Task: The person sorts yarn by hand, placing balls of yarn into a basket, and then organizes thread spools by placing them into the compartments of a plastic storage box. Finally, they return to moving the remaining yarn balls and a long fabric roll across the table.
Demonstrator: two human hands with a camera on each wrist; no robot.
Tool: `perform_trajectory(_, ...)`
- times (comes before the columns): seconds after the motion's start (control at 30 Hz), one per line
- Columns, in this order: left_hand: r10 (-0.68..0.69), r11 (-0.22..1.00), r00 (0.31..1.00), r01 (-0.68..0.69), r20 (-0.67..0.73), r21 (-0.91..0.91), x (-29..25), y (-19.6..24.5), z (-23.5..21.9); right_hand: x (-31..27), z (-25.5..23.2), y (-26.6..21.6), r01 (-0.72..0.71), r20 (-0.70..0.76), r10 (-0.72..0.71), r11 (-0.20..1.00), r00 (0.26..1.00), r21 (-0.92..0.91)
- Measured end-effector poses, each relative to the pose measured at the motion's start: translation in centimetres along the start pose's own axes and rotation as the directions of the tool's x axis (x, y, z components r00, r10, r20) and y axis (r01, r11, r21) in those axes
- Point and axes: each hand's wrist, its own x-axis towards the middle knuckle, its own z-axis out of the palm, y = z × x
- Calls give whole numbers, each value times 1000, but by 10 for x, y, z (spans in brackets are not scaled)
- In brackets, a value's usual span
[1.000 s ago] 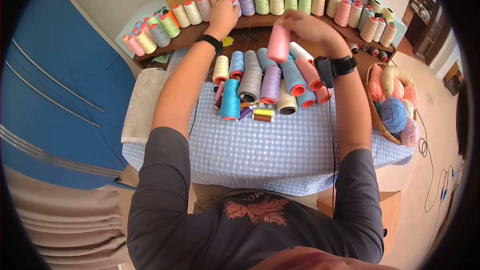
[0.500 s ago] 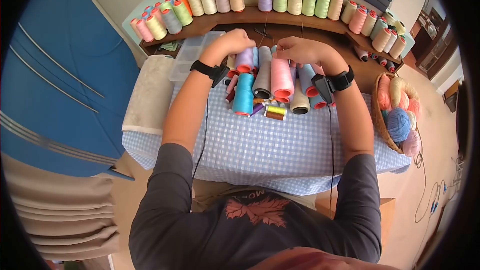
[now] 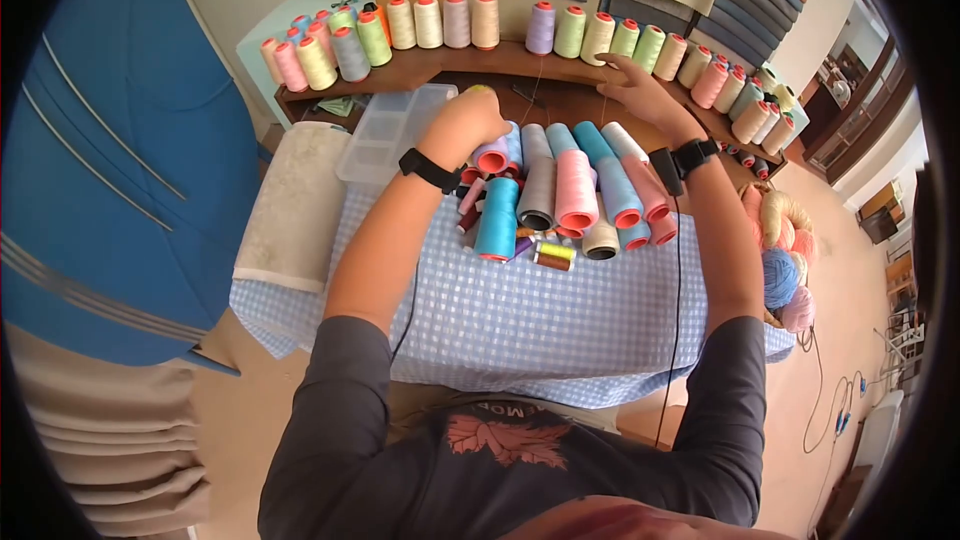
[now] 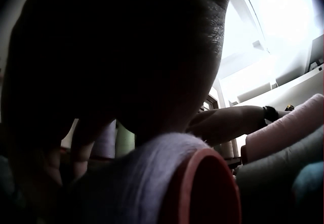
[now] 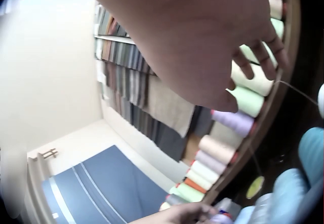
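Note:
My left hand (image 3: 468, 126) holds a lavender cone of thread (image 3: 491, 157) at the left end of the cone pile. The cone lies with its red base towards me; the left wrist view shows its hollow red core (image 4: 211, 193) close up, below the dark palm. My right hand (image 3: 648, 92) reaches to the curved shelf, fingers spread and nothing in them. Its fingertips are right at a cream cone (image 3: 597, 40), beside a green cone (image 3: 570, 32). A pink cone (image 3: 575, 185) lies on top of the pile, next to a grey cone (image 3: 537, 190).
Thread cones line the brown shelf (image 3: 470, 58), with a gap left of an upright lavender cone (image 3: 540, 28). A clear divided box (image 3: 385, 135) stands left of the pile on the checked tablecloth (image 3: 520, 320). A yarn basket is at right. Loose threads hang from the shelf.
My left hand has brought the lavender cone from the shelf down to the pile. My right hand laid the pink cone on the pile, let go, and moved up to the shelf.

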Motion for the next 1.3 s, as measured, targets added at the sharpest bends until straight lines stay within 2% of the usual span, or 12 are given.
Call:
perform_trajectory(0.17,17,999,999,-15,-42,41,-4,-5,-1,82,3,0,162,22,-161,985,987,-65)
perform_trajectory(0.27,4,1000,997,-2,-79,26,-8,-4,-16,119,6,-19,234,-84,-325,814,942,-532)
perform_trajectory(0.3,-20,1000,1000,20,-14,5,-8,-4,-22,128,11,-25,240,-82,-332,810,940,-534)
perform_trajectory(0.37,-46,999,998,47,50,-18,-8,-6,-29,142,25,-38,140,-87,-321,619,943,-773)
perform_trajectory(0.43,-33,999,999,34,22,-43,-10,-10,-31,161,33,-41,132,-85,-295,643,952,-754)
perform_trajectory(0.5,-19,999,999,17,-40,-43,-12,-13,-30,170,39,-47,5,-60,-67,708,996,-706)
perform_trajectory(0.63,-5,999,996,3,-84,-34,-17,-12,-38,172,45,-50,23,-5,-44,626,999,-780)
perform_trajectory(0.93,34,999,995,-31,90,-39,-6,-8,-24,161,51,-6,174,-85,-468,482,879,-859)
perform_trajectory(1.03,33,999,990,-35,137,15,-7,-4,-23,155,51,-8,206,-50,-561,383,826,-901)
perform_trajectory(1.1,35,999,990,-39,137,26,-6,-4,-21,146,49,-19,316,156,-519,235,840,-919)
perform_trajectory(1.23,30,999,994,-35,108,41,1,-8,-11,135,39,-37,509,259,-618,270,742,-817)
perform_trajectory(1.3,22,999,992,-27,125,37,-1,-8,-13,104,32,-79,458,165,-490,571,856,-681)
